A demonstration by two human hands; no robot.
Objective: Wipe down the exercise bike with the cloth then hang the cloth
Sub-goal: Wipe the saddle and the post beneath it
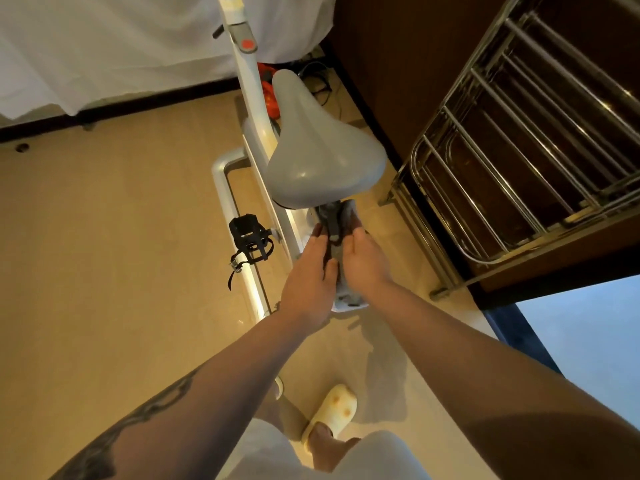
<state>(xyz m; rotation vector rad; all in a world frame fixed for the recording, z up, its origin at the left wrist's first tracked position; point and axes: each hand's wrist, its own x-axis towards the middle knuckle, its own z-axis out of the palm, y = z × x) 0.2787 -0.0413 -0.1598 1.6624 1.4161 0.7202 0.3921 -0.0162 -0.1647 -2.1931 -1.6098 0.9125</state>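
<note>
The white exercise bike (249, 81) stands on the tan floor, its grey saddle (322, 150) in the middle of the view. Just below the back of the saddle, a dark grey cloth (334, 218) is wrapped round the seat post. My left hand (308, 271) holds the cloth from the left side, thumb against it. My right hand (365, 261) holds it from the right side. The post itself is mostly hidden by the cloth and both hands. A black pedal (250, 237) with a strap hangs on the bike's left.
A chrome rail rack (512, 157) stands close on the right against dark wood furniture. White curtains (104, 46) hang at the back. Cables and an orange object (268, 91) lie behind the bike. My foot in a pale slipper (337, 410) is on the floor below.
</note>
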